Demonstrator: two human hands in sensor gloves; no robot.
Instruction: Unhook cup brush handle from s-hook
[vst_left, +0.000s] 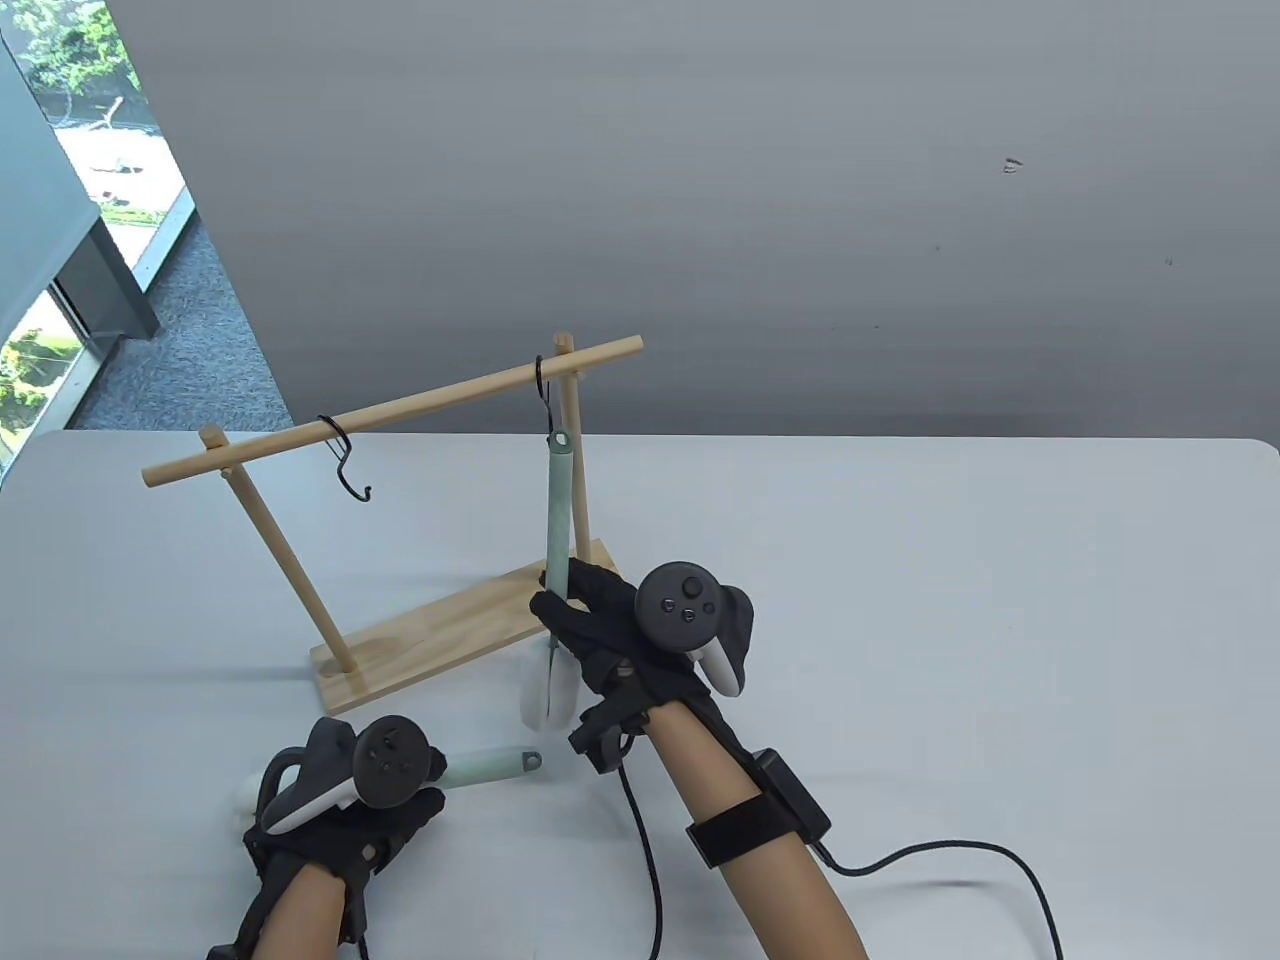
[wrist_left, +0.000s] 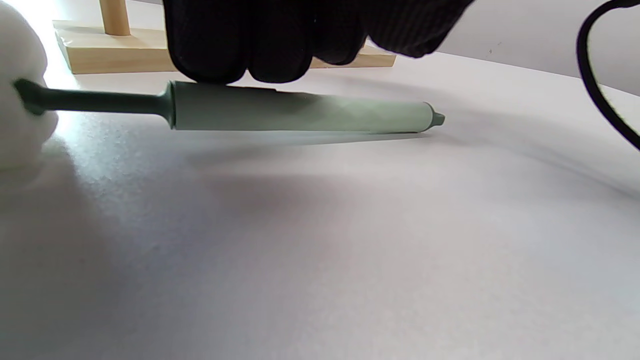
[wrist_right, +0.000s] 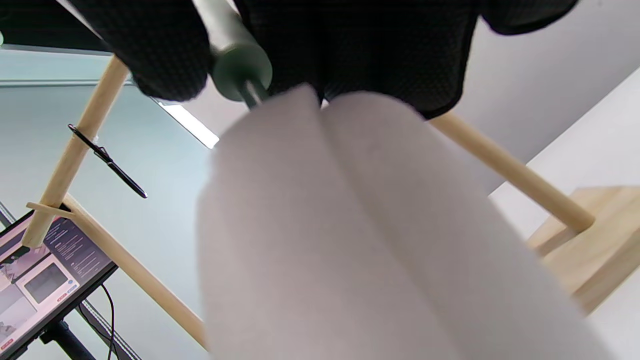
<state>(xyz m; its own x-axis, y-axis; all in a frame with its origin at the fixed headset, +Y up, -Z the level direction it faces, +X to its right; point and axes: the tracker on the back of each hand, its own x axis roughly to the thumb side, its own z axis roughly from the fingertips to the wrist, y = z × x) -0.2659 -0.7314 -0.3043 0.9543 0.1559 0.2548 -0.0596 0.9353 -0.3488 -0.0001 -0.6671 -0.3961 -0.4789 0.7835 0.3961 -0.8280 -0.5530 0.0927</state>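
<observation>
A mint-green cup brush handle (vst_left: 556, 510) hangs from the right black s-hook (vst_left: 543, 392) on the wooden rack's bar (vst_left: 400, 410). My right hand (vst_left: 585, 620) grips the lower part of the handle, just above its white sponge head (vst_left: 548, 690). In the right wrist view my fingers (wrist_right: 165, 55) wrap the handle (wrist_right: 240, 70) above the sponge (wrist_right: 350, 225). My left hand (vst_left: 340, 800) holds a second brush lying on the table, its handle (vst_left: 490, 768) pointing right. In the left wrist view my fingertips (wrist_left: 240, 45) touch that handle (wrist_left: 300, 115).
The rack's wooden base (vst_left: 470, 625) stands on the white table (vst_left: 950, 620). An empty s-hook (vst_left: 345, 460) hangs on the bar's left part. A black cable (vst_left: 940, 860) runs from my right forearm. A monitor (wrist_right: 45, 270) shows beyond the rack.
</observation>
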